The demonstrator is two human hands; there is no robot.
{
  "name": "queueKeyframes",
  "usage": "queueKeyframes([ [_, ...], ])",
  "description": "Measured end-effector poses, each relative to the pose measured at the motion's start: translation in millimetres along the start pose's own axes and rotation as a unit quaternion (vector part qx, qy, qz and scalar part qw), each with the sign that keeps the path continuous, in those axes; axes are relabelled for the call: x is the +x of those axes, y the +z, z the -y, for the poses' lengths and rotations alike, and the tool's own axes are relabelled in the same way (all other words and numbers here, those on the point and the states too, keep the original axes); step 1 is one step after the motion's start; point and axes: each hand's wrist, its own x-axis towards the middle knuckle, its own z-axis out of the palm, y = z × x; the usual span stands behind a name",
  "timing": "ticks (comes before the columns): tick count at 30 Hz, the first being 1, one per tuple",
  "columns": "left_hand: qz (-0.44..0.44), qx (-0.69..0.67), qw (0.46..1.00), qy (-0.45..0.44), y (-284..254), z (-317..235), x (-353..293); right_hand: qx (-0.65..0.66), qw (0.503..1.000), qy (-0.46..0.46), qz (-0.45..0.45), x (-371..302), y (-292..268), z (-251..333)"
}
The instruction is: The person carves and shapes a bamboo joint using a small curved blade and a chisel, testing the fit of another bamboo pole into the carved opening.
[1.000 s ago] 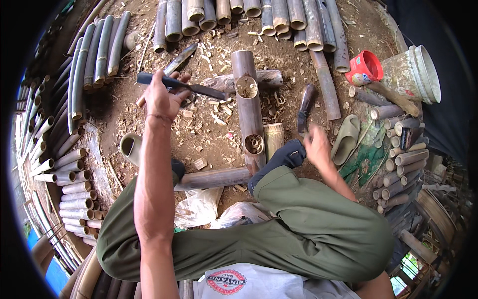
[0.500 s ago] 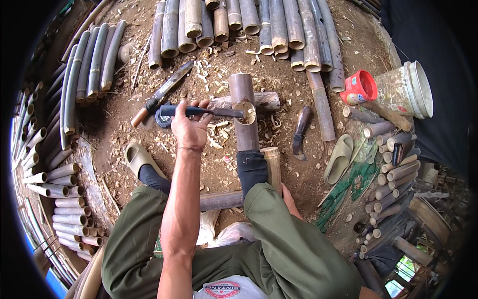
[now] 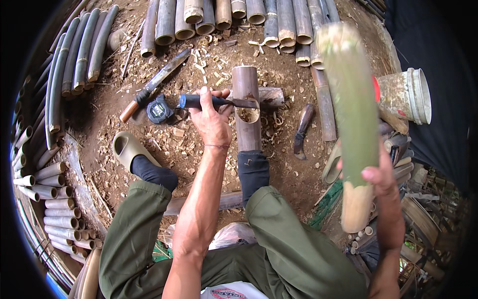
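My left hand (image 3: pixel 214 124) grips a chisel (image 3: pixel 191 101) with a dark blue handle. The chisel's flat blade lies at the upper part of a rounded hole cut in a brown bamboo tube (image 3: pixel 247 137). That tube rests over a short log (image 3: pixel 272 97), its near end against my socked foot (image 3: pixel 253 172). On the right, my right hand (image 3: pixel 382 173) is closed round the lower part of a thick green club (image 3: pixel 352 114), pale at both ends, held upright and blurred by motion. It hides part of the red container behind.
Left of the chisel lie a tape measure (image 3: pixel 159 110) and a long blade with a wooden handle (image 3: pixel 164 79). A smaller knife (image 3: pixel 303 130) lies right of the tube. Bamboo tubes (image 3: pixel 165 29) line the far side; a dirty white bucket (image 3: pixel 404 97) stands right. Shavings cover the soil.
My right hand has come up from beside my leg with the green club. My left hand has shifted right, turned, and closed more firmly on the chisel, whose blade moved up at the hole.
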Motion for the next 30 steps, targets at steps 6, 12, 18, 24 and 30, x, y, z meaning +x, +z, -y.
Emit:
queueKeyframes([
  [6,0.048,0.021,0.998,0.019,9.1,16.8,-13.9,-0.173,0.949,-0.259,0.054,20.3,38.3,74.7],
  [12,0.129,0.258,0.928,0.237,5.6,25.2,-19.9,-0.648,0.587,-0.482,0.061,75.4,81.0,83.0],
  [18,0.102,0.183,0.966,0.150,18.7,25.3,-25.9,-0.632,0.523,-0.572,-0.012,89.9,97.0,89.4],
  [24,0.134,0.305,0.934,0.127,21.0,20.9,-21.1,-0.749,0.446,-0.490,-0.006,96.4,84.1,77.9],
  [30,0.221,0.368,0.877,0.215,14.8,24.8,-6.3,-0.675,0.598,-0.432,-0.009,83.3,78.6,53.5],
])
